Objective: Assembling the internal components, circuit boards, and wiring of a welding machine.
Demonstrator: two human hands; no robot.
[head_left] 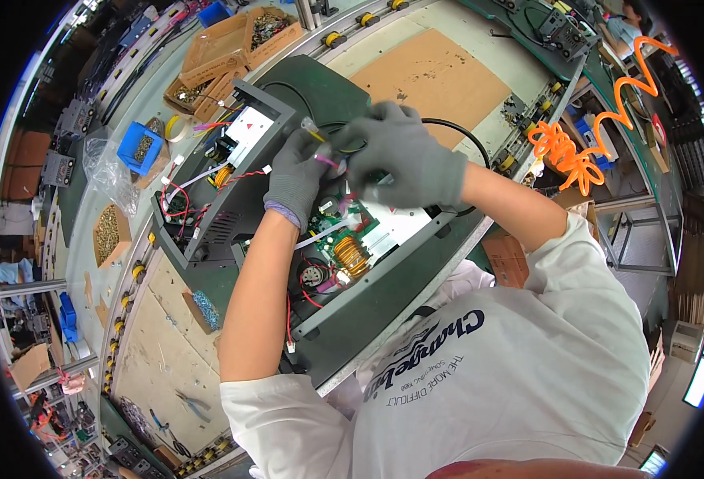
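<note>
My left hand (294, 174), in a grey glove, is closed at the edge of an open dark metal housing, its fingers around a wire (318, 136) with a yellow part and a clear end. A purple-sleeved wire (326, 160) shows between the hands. My right hand (408, 160), also gloved, is over the same housing and smeared by motion, so its fingers cannot be read. Below the hands are a green circuit board (328, 219), a copper-coloured coil (350, 254) and a silver heat sink (388, 233). A second open housing (223, 209) with loose red and white wires stands to the left.
A black cable (457, 126) loops past my right hand. Cardboard boxes of small parts (216, 49) and a blue bin (140, 148) stand at the far left. Pliers (195, 405) lie at the near left. An orange coiled hose (567, 156) hangs at right.
</note>
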